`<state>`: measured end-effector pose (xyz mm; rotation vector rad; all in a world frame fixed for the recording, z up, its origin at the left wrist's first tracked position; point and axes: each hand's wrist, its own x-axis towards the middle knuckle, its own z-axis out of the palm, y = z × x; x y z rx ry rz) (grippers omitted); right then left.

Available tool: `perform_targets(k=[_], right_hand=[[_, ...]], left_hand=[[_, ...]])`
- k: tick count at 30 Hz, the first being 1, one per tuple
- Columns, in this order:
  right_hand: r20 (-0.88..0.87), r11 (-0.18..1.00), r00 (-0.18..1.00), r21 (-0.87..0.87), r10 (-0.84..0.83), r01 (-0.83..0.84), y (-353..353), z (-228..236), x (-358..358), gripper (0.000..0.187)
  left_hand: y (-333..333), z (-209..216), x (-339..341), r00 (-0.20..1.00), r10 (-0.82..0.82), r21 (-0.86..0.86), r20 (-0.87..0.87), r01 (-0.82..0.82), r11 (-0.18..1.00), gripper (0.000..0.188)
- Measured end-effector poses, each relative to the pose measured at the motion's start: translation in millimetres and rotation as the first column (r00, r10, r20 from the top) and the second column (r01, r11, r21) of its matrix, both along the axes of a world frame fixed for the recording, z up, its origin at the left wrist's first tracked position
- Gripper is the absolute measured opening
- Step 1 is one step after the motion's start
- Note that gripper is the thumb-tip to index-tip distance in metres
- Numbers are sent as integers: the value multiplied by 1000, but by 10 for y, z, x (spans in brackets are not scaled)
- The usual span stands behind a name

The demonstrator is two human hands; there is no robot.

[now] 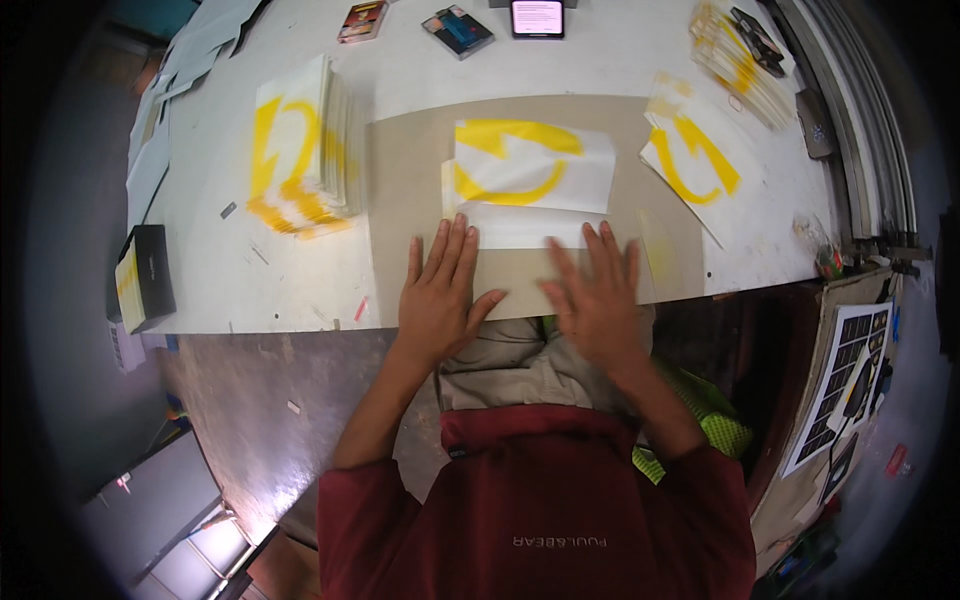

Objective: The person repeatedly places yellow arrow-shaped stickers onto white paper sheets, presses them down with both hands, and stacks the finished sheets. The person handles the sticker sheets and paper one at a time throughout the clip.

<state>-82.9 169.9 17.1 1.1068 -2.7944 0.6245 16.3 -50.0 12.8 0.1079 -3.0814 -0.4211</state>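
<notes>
A white paper piece with a bold yellow curved print (535,165) lies in front of me on a brownish-grey board (410,180). Its near edge is a plain white strip that looks like a fold or flap. My left hand (440,285) rests flat with fingers stretched out, its fingertips at the strip's left corner. On the other side, my right hand (600,290) has its fingers spread, touching or just over the strip's right end. That hand is partly smeared by motion. Neither hand grips anything.
Left of the board stands a tall stack of similar yellow-printed papers (300,150). To the right lie loose printed pieces (690,165) and another pile (740,65) with a black item on top. A lit phone (537,18) and small packs (458,32) sit at the back; a black box (150,275) stands far left.
</notes>
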Motion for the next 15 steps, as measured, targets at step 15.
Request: perform_targets(k=[15], right_hand=[[5,998,998,-4,-61,61,473,-32,-215,44]], left_hand=[[643,-53,-271,952,134,54,-276,-124,991,58]])
